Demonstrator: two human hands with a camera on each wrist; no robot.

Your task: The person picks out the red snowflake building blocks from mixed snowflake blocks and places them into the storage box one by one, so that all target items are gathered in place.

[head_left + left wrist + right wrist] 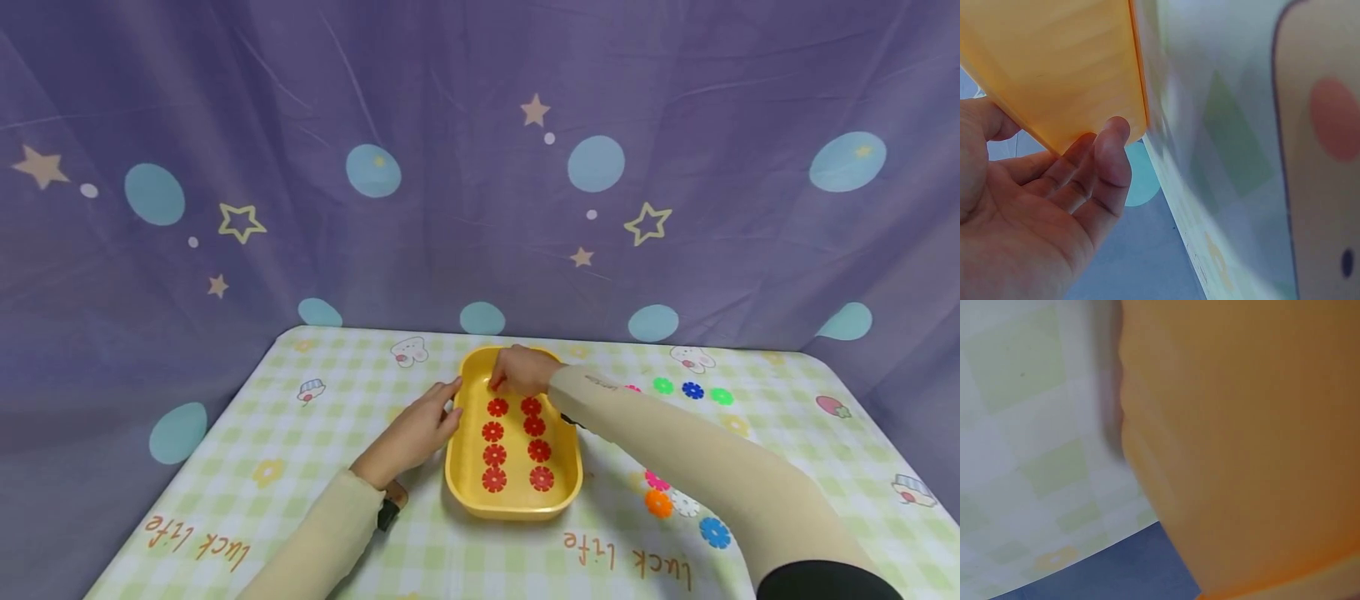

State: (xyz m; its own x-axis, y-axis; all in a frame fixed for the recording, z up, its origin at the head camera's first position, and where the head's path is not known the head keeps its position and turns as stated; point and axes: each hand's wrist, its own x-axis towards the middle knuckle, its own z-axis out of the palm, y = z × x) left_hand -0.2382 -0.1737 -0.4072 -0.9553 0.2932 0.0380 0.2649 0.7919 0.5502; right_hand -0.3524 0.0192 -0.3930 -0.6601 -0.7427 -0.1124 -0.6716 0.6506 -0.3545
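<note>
A yellow tray sits on the table, holding two columns of red flower-shaped discs. My left hand is at the tray's left side. In the left wrist view, loosely bent fingers touch the tray's outer wall. Reaching over the right side, my right hand is low at the far end, fingers bent downward. A bit of red shows at its fingertips, where it pinches a red flower-shaped disc, mostly hidden. The right wrist view shows only the tray's wall and the cloth, not the hand.
Right of the tray lie loose flower-shaped discs: a blue disc, an orange disc, a white disc, and farther back a green disc and a dark blue disc. My right forearm crosses above this area. A purple curtain hangs behind.
</note>
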